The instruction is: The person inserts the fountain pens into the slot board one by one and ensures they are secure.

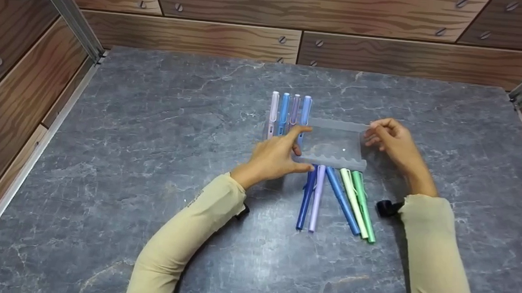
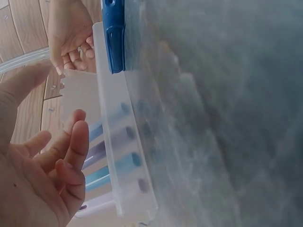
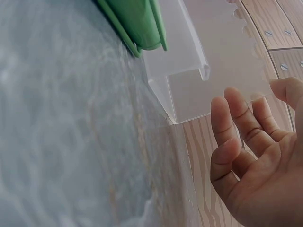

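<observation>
A clear plastic pen rack with scalloped rails lies in front of both hands. Four capped pens, including a blue one and a lilac one, sit side by side in its left part. Over these pens reaches my left hand, thumb and index finger spread wide, other fingers loosely bent, nothing gripped. At the rack's back right corner, my right hand pinches the edge lightly between thumb and fingertip; its other fingers curl loosely in the right wrist view. The rack's front left is hidden behind the left hand.
Several loose pens lie just before the rack: a dark blue, a light purple, a blue, a pale green and a green pen. Wood-patterned panels border the grey marbled table.
</observation>
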Available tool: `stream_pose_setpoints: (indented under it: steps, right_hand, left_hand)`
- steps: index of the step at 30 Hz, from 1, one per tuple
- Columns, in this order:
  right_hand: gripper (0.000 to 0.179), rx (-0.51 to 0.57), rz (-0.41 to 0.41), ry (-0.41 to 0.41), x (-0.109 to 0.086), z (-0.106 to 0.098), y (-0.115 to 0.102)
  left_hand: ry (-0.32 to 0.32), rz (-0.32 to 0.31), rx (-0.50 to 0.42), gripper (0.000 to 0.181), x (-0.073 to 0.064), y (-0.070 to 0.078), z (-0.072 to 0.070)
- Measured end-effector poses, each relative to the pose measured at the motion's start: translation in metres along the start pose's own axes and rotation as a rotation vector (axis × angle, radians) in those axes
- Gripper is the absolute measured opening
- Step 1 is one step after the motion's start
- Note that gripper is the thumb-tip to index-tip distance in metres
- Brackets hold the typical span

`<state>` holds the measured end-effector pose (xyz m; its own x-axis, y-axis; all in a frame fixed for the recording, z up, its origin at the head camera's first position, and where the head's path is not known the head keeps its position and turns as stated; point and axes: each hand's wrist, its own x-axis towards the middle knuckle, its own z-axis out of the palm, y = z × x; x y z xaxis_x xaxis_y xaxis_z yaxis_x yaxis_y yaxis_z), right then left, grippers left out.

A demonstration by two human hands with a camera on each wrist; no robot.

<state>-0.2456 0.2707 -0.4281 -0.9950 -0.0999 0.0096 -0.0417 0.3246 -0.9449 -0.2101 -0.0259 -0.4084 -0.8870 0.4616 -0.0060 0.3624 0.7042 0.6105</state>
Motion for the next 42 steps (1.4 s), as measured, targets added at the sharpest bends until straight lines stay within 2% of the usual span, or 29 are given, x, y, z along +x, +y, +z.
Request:
stream_pose_setpoints:
  steps: [5, 10, 17, 24, 33, 42]
  right_hand:
    - [0.008, -0.011, 0.007, 0.001, 0.0006, -0.0007, 0.0009]
    - [0.008, -0.013, 0.008, 0.001, 0.0013, -0.0012, 0.0009]
    - [0.007, -0.004, 0.004, 0.004, 0.0009, -0.0002, 0.0017]
    - [0.008, 0.022, -0.002, -0.016, 0.0002, -0.001, 0.0016]
    - [0.007, 0.014, -0.004, -0.007, 0.0012, -0.0008, 0.0014]
    - [0.007, 0.006, -0.003, -0.002, 0.0006, -0.0006, 0.001]
  left_hand:
    - [-0.048, 0.024, 0.003, 0.08, -0.0016, 0.0, 0.0024]
    - [-0.079, 0.024, 0.013, 0.079, -0.002, -0.0002, 0.0043]
    - [-0.167, 0.023, 0.059, 0.078, -0.003, 0.0004, 0.0054]
    - [-0.223, 0.019, 0.084, 0.076, -0.0018, 0.0011, 0.0067]
    - [-0.262, 0.018, 0.117, 0.074, -0.0015, 0.0018, 0.0071]
    - [-0.259, 0.016, 0.153, 0.072, 0.0005, 0.0037, 0.0084]
